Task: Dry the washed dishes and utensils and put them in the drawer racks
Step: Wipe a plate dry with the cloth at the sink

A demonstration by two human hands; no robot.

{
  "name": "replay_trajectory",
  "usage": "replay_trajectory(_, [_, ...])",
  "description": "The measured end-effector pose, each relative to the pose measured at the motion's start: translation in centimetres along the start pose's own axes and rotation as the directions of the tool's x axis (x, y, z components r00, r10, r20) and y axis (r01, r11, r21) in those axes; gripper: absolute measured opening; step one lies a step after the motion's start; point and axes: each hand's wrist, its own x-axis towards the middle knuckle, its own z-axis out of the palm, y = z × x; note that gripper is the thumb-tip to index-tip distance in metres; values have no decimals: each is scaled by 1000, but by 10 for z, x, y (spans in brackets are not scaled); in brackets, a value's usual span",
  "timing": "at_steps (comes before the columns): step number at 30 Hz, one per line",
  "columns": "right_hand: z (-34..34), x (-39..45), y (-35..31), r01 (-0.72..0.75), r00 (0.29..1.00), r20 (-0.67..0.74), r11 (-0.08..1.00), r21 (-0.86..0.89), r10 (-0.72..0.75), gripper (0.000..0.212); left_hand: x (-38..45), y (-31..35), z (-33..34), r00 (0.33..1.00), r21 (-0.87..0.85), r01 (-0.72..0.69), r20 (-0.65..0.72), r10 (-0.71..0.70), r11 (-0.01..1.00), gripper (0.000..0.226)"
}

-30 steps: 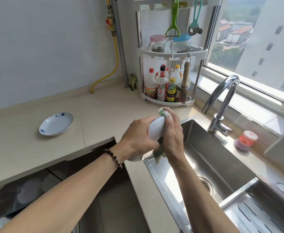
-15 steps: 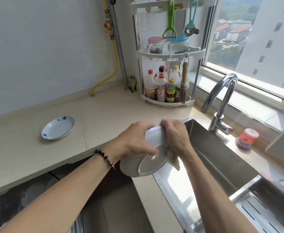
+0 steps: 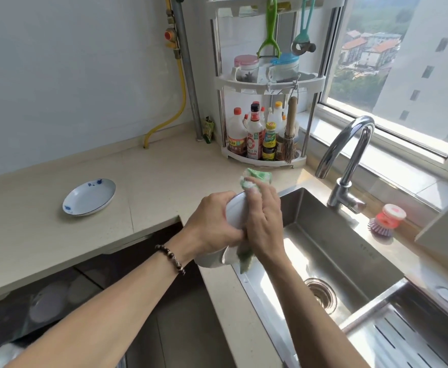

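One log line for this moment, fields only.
step: drying | left hand: grips white bowl | right hand: presses green cloth on bowl | blue-patterned plate: on counter

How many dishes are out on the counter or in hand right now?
2: a white bowl gripped in the left hand, and a blue-patterned plate on the counter. The drawer's contents are blurred.

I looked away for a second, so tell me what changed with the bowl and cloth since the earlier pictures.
The white ceramic bowl was turned from showing its base back to edge-on, and the green-and-white cloth slid up over its top rim. Both the left hand and right hand kept their grip. The blue-patterned saucer stayed put.
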Motion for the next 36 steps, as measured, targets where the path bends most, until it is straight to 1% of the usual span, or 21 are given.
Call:
replay_trajectory(1, [-5, 2, 3, -78, 997, -16, 995, 69, 79, 39, -3, 2, 0, 1000, 6, -19, 6, 19, 1000, 39])
replay_trajectory(3, [-16, 14, 10, -296, 951, -24, 930, 218, 308, 45, -9, 3, -4, 997, -5, -76, -12, 75, 997, 41])
replay_trajectory(4, [-18, 15, 15, -333, 936, -26, 908, 253, 350, 45, -10, 2, -7, 997, -17, -80, -12, 80, 997, 44])
replay_trajectory(5, [-17, 11, 14, -309, 942, -52, 918, 247, 331, 43, -10, 3, -8, 997, -30, -75, -15, 74, 997, 47])
replay_trajectory(6, [-14, 4, 9, -242, 963, -64, 947, 209, 260, 40, -8, 4, -9, 997, -28, -70, -20, 69, 997, 48])
replay_trajectory(9, [4, -9, 2, -54, 998, -4, 989, 138, 55, 34, -4, 1, -6, 999, 36, -46, 10, 45, 998, 42])
replay_trajectory(11, [0, -7, 11, -71, 997, -8, 985, 154, 73, 34, -9, 0, -5, 997, 46, -79, 16, 78, 996, 41])
replay_trajectory(13, [-11, 5, 20, -281, 957, 17, 907, 313, 290, 38, -12, 0, -7, 993, 35, -119, 14, 118, 992, 43])
replay_trajectory(15, [-20, 10, 23, -507, 843, 96, 721, 472, 530, 40, -13, 4, -10, 993, 23, -117, 15, 117, 993, 45])
replay_trajectory(17, [-23, 17, 22, -574, 787, 80, 679, 457, 612, 38, -12, 4, -12, 993, 20, -113, 28, 112, 993, 49])
replay_trajectory(18, [-25, 19, 20, -582, 785, 57, 703, 408, 617, 38, -12, 4, -13, 993, 9, -99, 60, 98, 995, 52])
replay_trajectory(20, [-31, 24, 13, -500, 854, 3, 821, 276, 519, 37, -9, 7, -17, 986, 6, -43, 164, 42, 999, 56])
replay_trajectory(22, [-32, 28, -1, -282, 958, 77, 958, 51, 277, 37, 0, 13, -19, 964, 92, 2, 265, -27, 996, 50])
replay_trajectory(24, [-25, 28, -11, -59, 977, 198, 990, -125, 83, 37, 9, 20, -14, 952, 161, 21, 297, -69, 987, 50])
replay_trajectory(25, [-22, 28, -13, -26, 977, 204, 990, -136, 53, 37, 12, 21, -11, 956, 164, 37, 281, -83, 986, 53])
replay_trajectory(28, [-18, 22, -17, -45, 991, 132, 989, 143, 26, 35, 14, 20, -6, 979, 135, 53, 189, -79, 989, 56])
replay_trajectory(30, [-19, 16, -7, -19, 996, 84, 985, 170, 4, 34, 12, 19, -6, 987, 48, 43, 156, -50, 998, 52])
replay_trajectory(31, [-21, 16, 2, -42, 997, 63, 989, 143, 33, 36, 11, 19, -6, 988, 13, 33, 147, -34, 999, 49])
replay_trajectory(34, [-32, 22, 13, -283, 959, 45, 929, 237, 281, 43, 6, 17, -5, 997, -28, 21, 80, -19, 999, 45])
replay_trajectory(35, [-33, 21, 15, -305, 952, 47, 915, 264, 303, 41, 6, 16, -5, 998, -35, 18, 53, -16, 999, 45])
replay_trajectory(36, [-30, 18, 11, -273, 961, 41, 929, 251, 272, 37, 6, 16, -4, 999, -34, 13, 37, -12, 999, 46])
